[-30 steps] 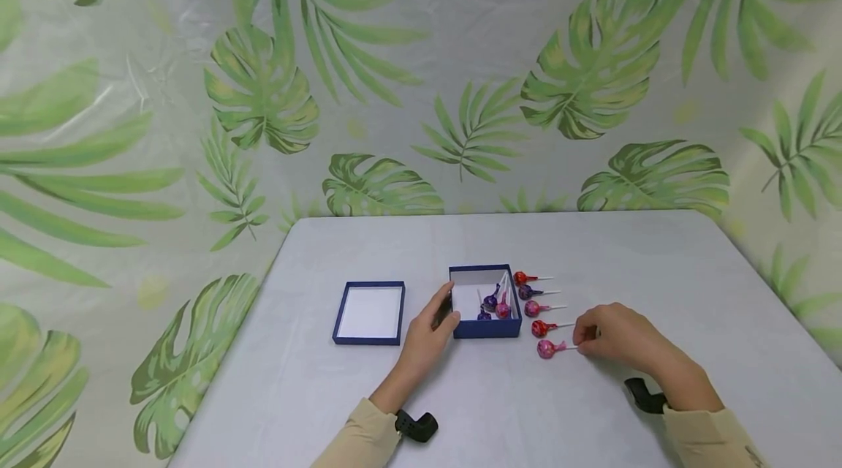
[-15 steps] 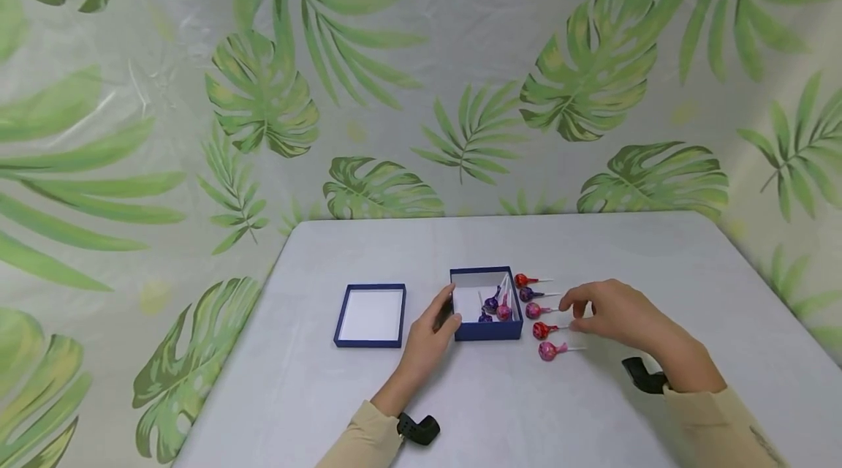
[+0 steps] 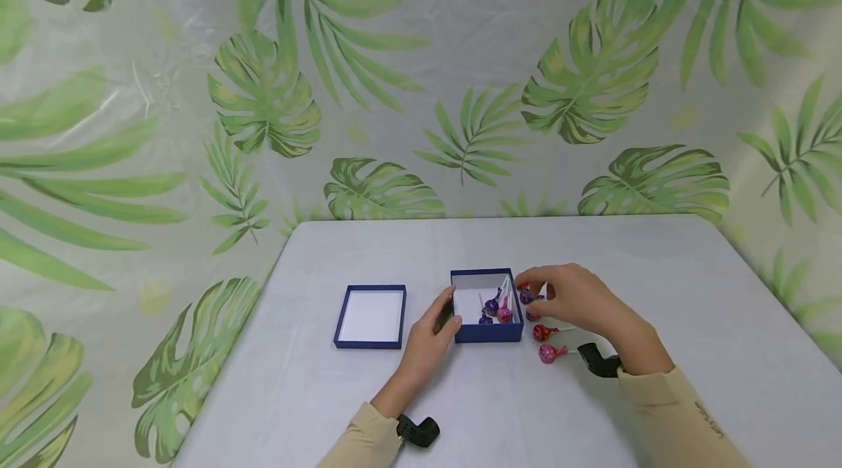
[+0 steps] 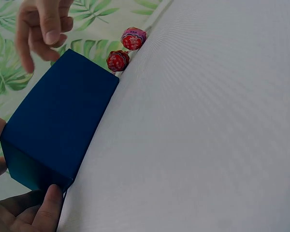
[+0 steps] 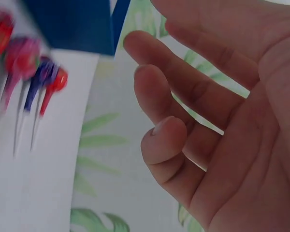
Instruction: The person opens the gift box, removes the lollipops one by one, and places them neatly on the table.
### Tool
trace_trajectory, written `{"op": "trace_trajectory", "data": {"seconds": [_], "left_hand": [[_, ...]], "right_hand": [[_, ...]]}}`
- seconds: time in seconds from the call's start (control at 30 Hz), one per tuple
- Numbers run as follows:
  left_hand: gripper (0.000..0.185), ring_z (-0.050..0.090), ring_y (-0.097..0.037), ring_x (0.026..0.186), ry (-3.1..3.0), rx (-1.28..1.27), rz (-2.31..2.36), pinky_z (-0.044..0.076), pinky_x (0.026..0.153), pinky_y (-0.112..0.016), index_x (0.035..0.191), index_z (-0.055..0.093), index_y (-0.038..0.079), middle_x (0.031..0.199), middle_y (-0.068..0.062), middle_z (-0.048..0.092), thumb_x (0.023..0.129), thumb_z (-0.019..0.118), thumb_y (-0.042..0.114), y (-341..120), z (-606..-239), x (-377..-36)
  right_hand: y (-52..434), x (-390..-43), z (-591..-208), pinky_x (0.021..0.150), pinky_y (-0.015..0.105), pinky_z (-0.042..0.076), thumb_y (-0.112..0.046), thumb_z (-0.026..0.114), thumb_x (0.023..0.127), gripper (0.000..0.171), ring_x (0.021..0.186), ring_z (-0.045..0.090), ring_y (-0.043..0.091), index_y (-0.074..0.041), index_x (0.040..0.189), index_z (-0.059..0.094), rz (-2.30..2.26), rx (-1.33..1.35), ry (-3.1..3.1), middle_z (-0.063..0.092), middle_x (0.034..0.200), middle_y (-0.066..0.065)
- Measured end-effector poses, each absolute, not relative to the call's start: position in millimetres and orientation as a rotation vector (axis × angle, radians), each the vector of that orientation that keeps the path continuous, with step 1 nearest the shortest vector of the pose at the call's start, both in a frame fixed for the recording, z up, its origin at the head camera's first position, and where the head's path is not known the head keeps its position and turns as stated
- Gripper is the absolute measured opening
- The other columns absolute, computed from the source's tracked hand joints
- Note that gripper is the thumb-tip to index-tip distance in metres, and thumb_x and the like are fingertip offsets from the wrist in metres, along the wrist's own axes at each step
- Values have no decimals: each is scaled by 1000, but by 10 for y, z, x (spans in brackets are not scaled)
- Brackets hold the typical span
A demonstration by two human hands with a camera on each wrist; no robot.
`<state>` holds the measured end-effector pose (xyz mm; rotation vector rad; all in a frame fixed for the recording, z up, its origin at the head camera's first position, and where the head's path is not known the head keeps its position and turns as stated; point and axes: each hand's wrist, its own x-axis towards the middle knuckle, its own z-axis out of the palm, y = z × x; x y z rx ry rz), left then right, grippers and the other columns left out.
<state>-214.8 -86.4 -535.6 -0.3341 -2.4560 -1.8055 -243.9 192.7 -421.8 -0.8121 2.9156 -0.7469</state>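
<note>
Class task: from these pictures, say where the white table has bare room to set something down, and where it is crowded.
Bare patches: the far strip of the white table behind the open blue cardboard box, and the gap between that box and the shallow blue lid. Crowded: right of the box, where wrapped lollipops lie under the right hand.

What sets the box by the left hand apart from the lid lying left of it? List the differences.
The box has tall walls; the lid is shallow. The box holds lollipops; the lid holds nothing. The left hand grips the box; the lid lies untouched. Both are square, dark blue outside, white inside.
</note>
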Motion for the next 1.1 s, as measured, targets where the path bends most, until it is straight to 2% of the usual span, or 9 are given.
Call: {"op": "trace_trajectory", "data": {"seconds": [0.2, 0.5, 0.63, 0.87, 1.1], "left_hand": [[55, 41, -19, 141, -2456, -364, -1796, 36, 114, -33, 155, 42, 26, 155, 2, 43, 103, 58, 29, -896, -5377, -2148], [56, 40, -17, 142, -2468, -374, -1811, 36, 114, -33, 156, 40, 29, 155, 3, 42, 103, 57, 37, -902, -5367, -2126], [54, 39, -17, 142, -2463, -376, -1804, 36, 114, -35, 155, 40, 31, 155, 4, 42, 103, 57, 34, -911, -5371, -2132], [54, 40, -19, 142, -2475, -377, -1793, 36, 114, -36, 155, 40, 31, 155, 2, 42, 104, 56, 29, -918, -5345, -2122], [54, 41, -19, 141, -2482, -363, -1784, 37, 114, -36, 155, 41, 30, 154, 2, 44, 104, 57, 28, -901, -5313, -2116]], "right_hand": [[1686, -2502, -4245, 59, 30, 48, -23, 83, 84, 45, 68, 53, 11, -22, 127, 69, -800, -828, 2916, 68, 91, -7], [1426, -2539, -4410, 53, 29, 47, -22, 84, 84, 44, 67, 53, 10, -21, 125, 70, -843, -843, 2914, 70, 94, -3], [1326, -2538, -4472, 55, 29, 47, -22, 84, 84, 44, 67, 53, 9, -18, 126, 70, -838, -859, 2937, 69, 92, -4], [1227, -2534, -4534, 57, 27, 46, -22, 83, 83, 40, 64, 51, 6, -20, 122, 72, -747, -899, 3008, 63, 82, -15], [1223, -2522, -4558, 58, 28, 47, -22, 83, 83, 28, 65, 52, 6, -19, 110, 75, -746, -899, 3025, 63, 79, -15]]}}
